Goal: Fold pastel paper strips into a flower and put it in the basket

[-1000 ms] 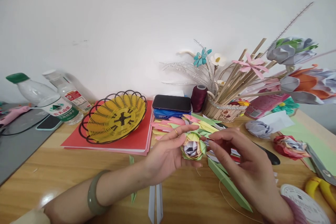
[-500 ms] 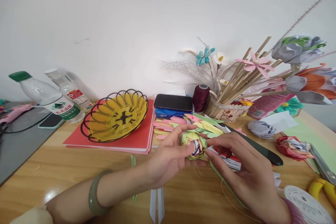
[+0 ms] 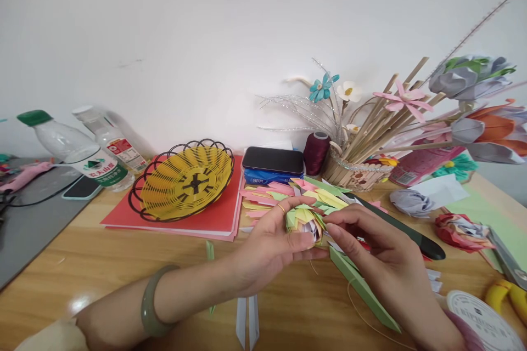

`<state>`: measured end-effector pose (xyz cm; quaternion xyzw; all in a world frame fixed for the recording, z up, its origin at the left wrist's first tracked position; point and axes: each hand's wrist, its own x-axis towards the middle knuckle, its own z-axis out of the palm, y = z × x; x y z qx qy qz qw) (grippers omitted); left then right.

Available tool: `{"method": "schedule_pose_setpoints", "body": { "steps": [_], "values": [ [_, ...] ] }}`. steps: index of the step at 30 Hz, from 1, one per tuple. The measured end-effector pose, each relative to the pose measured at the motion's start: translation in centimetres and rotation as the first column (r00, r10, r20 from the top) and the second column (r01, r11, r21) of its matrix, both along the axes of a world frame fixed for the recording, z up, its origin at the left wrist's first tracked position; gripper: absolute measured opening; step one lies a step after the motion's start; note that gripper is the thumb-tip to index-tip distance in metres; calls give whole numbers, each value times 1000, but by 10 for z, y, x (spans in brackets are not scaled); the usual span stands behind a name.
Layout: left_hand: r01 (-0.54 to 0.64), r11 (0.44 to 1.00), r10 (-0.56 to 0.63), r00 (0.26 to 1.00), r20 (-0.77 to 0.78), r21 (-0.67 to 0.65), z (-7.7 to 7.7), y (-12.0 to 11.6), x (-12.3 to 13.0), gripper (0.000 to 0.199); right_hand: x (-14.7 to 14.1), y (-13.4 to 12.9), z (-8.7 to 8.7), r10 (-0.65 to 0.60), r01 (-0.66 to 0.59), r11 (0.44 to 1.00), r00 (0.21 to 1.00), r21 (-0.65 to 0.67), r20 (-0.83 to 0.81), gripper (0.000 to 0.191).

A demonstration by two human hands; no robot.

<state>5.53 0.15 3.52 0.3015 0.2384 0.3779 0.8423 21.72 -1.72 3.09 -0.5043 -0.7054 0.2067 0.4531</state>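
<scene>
- Pale, plain wall (image 3: 185, 38), behind a light wooden table (image 3: 102, 263) at which we work.
- One small layered paper flower (image 3: 302, 222), green and yellow outside, whitish at the heart, raised above the table between our two hands.
- Our left hand (image 3: 267, 252): curled around the flower from the left, thumb across its lower front; a thin gold ring on a finger, a grey-green bangle (image 3: 152, 300) at the forearm.
- Our right hand (image 3: 382, 258): narrow, thumb and forefinger in a pinch at the flower's right edge.
- Folded paper strips (image 3: 263, 197), pink, yellow and green, heaped just behind the flower.
- Long folded green paper strip (image 3: 364, 290), partly beneath our right hand; two slim white paper strips (image 3: 247, 321) side by side nearer us.
- Yellow woven basket with black looped rim (image 3: 164, 186), on red paper sheets (image 3: 119, 219).
- Black phone (image 3: 274, 159), lying on a blue packet (image 3: 267, 176); dark red thread spool (image 3: 316, 153) upright beside them.
- Wooden-sided pot (image 3: 354, 178), filled with sticks and artificial flowers.
- Red-and-white paper flower (image 3: 461, 230) and round white reel (image 3: 481, 315), to our right.
- Green-capped clear bottle (image 3: 66, 145), tilted, at left near a pale-edged phone (image 3: 84, 188).
</scene>
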Motion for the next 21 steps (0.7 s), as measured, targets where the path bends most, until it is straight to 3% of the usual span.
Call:
{"method": "schedule_pose_setpoints", "body": {
  "steps": [3,9,13,17,19,21],
  "values": [
    [0,1000,0,1000,-6,1,0,1,0,38,0,0,0,7,-7,1000,1000,-28,-12,7],
    [12,1000,-11,1000,-12,23,0,-1,0,36,-2,-4,-2,-2,-6,993,998,122,61,6],
    [3,1000,-3,1000,-10,12,1,-2,0,35,-4,-1,2,17,-20,998,999,-57,-43,14],
    [2,1000,-2,1000,-17,15,1,-1,1,33,-5,5,6,62,-112,963,977,-245,-205,25],
    [5,1000,-4,1000,-22,22,1,-2,1,32,-6,5,5,51,-101,965,977,-242,-205,25],
    [6,1000,-5,1000,-22,25,0,-2,2,32,-7,2,2,21,-39,987,993,-156,-113,21]
  ]
}}
